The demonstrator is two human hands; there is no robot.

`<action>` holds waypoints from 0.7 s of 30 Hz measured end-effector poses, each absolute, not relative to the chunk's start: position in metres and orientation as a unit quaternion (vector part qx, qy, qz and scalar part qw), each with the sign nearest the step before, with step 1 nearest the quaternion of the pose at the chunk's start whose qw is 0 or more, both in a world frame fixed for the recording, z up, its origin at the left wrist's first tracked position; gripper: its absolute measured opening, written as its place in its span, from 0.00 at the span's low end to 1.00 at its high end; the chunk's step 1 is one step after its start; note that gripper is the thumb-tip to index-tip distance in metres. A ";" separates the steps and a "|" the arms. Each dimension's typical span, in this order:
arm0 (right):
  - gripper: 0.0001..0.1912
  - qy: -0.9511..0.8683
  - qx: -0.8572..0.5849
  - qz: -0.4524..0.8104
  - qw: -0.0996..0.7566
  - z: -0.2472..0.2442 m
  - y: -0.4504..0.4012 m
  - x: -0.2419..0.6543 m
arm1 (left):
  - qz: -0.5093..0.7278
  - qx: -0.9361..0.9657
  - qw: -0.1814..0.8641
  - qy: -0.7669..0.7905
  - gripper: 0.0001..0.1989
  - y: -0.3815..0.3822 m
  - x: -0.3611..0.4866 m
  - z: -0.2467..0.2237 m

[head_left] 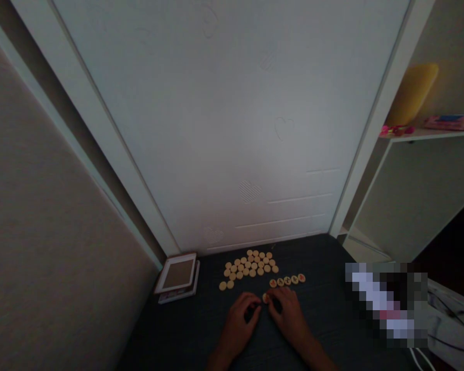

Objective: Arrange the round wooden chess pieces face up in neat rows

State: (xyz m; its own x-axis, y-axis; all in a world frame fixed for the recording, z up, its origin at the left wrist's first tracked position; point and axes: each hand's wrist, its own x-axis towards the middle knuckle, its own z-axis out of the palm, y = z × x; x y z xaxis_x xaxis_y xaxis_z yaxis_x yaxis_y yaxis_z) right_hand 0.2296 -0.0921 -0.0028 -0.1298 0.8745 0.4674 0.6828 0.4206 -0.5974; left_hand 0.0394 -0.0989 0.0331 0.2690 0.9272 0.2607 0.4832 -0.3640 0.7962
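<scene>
Head view — round pieces (254, 266) on the dark table (185, 335).
I see the right hand (288, 307), grip pinched on one piece (265, 298) near the marked row (287, 281); the left hand (238, 313) curls beside it — its hold I can't tell.

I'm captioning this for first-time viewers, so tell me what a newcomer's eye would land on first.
Probably the big pale panel, embossed with hearts, filling the middle above the dark tabletop. Next, the cluster of plain round pieces near its foot and, to the right, a row of five marked pieces. Lower down, the right hand touches another piece, with the left hand close by.
</scene>
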 end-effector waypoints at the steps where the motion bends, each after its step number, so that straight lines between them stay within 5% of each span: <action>1: 0.13 -0.744 -0.527 0.111 0.397 -0.005 -0.092 0.230 | 0.371 0.739 0.298 0.476 0.09 -0.099 0.040 0.033; 21: 0.19 -0.781 -0.480 0.064 0.395 -0.003 -0.095 0.230 | 0.319 0.804 0.171 0.471 0.14 -0.099 0.040 0.030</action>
